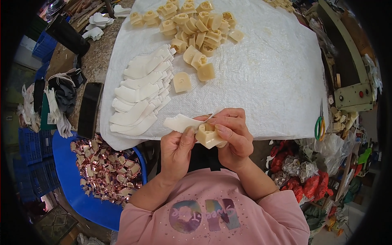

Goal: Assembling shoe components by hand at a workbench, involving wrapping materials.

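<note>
Close to the table's front edge, my left hand [178, 148] pinches a white curved sheet piece [179, 122] against a cream plastic block, which looks like a shoe heel [209, 138]. My right hand [234, 136] grips the heel's other side, its fingers bent over the top. The heel's hollow, ribbed end faces up, and the white piece runs behind it from one hand to the other. Ahead lies a fanned stack of similar white pieces [139, 94]. A heap of cream heels [200, 24] sits farther back, with a single one [181, 82] lying apart.
White woven sheeting [265, 81] covers the table. A phone [90, 110] and a black cylinder [67, 34] are at the left. Below stands a blue tub [77, 196] of shiny copper-coloured pieces [106, 169]. Scissors [319, 124] hang by the right edge, near a green machine [351, 61] and plastic bags [302, 175].
</note>
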A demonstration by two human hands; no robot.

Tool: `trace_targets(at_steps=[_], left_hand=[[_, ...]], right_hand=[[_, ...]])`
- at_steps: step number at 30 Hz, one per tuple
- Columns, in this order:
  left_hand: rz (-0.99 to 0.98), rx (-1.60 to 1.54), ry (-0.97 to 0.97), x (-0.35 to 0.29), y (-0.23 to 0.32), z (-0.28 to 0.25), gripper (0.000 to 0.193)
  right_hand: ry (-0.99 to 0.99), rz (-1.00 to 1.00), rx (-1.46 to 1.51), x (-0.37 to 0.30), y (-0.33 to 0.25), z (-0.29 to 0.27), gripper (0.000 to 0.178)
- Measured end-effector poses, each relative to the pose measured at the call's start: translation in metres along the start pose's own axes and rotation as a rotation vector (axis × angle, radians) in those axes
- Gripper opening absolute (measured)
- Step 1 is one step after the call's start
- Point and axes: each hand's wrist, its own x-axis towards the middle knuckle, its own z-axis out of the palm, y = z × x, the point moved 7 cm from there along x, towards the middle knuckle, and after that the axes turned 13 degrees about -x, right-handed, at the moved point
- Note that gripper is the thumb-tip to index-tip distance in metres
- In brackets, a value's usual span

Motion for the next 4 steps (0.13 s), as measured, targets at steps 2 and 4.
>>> trace_targets(at_steps=[2,4], left_hand=[[-0.004,0.053,-0.016,-0.0009,-0.0012,0.0015,0.034],[0.063,0.065,-0.015,-0.0006,0.0038,0.0072,0.036]], right_hand=[[0.005,0.002,-0.013,-0.0022,0.0011,0.0009,0.054],[0.035,0.005,0.001,-0.0072,0.0039,0.0031,0.056]])
